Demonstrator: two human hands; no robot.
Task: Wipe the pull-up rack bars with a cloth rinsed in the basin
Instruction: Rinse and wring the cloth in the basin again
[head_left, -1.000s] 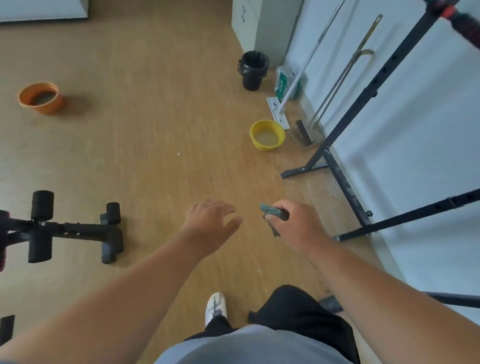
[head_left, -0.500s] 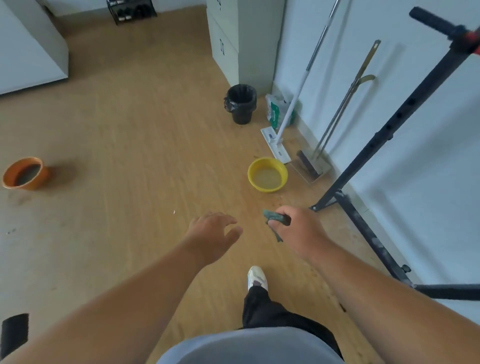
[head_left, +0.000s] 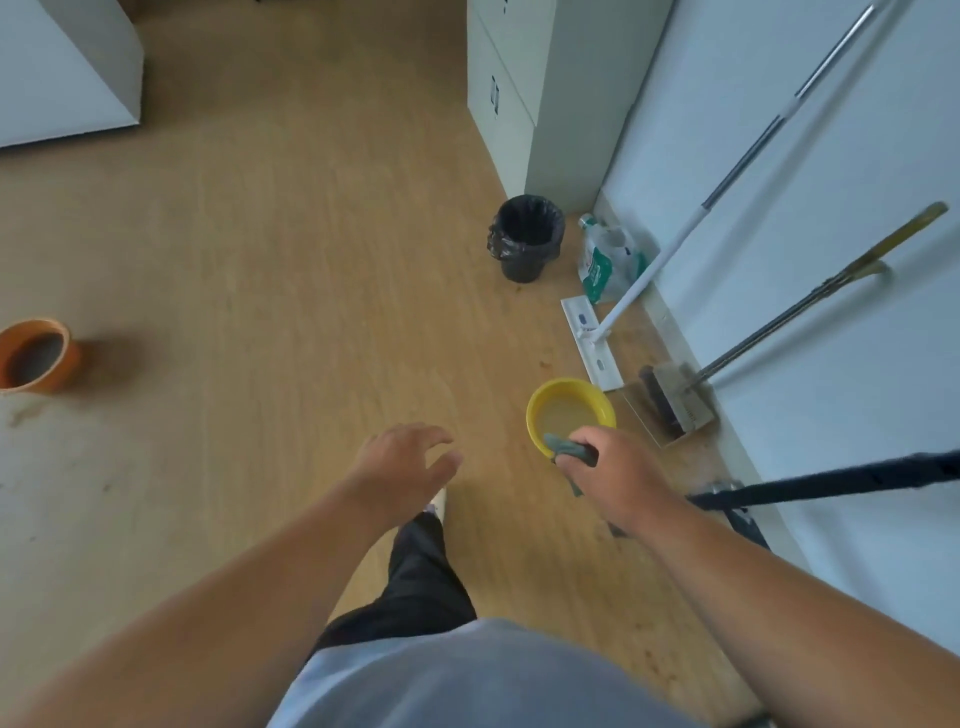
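Note:
My right hand (head_left: 615, 475) grips a grey-green cloth (head_left: 571, 450), bunched in the fist, just in front of the near rim of the yellow basin (head_left: 540, 401). The basin stands on the wooden floor and holds murky water. My left hand (head_left: 408, 465) hangs free over the floor to the left, fingers loosely spread, holding nothing. A black bar of the pull-up rack (head_left: 831, 478) crosses the right side, low by the wall.
An orange basin (head_left: 36, 358) sits at the far left. A black lined bin (head_left: 527, 236), a plastic bag (head_left: 605, 262), a flat mop (head_left: 597, 343) and a broom with dustpan (head_left: 670, 402) stand along the right wall. A grey cabinet (head_left: 511, 83) is behind them.
I have walked forward toward the yellow basin; it now lies just beyond my right hand. The exercise bench at the left has left the view. Both hands keep their grip and pose.

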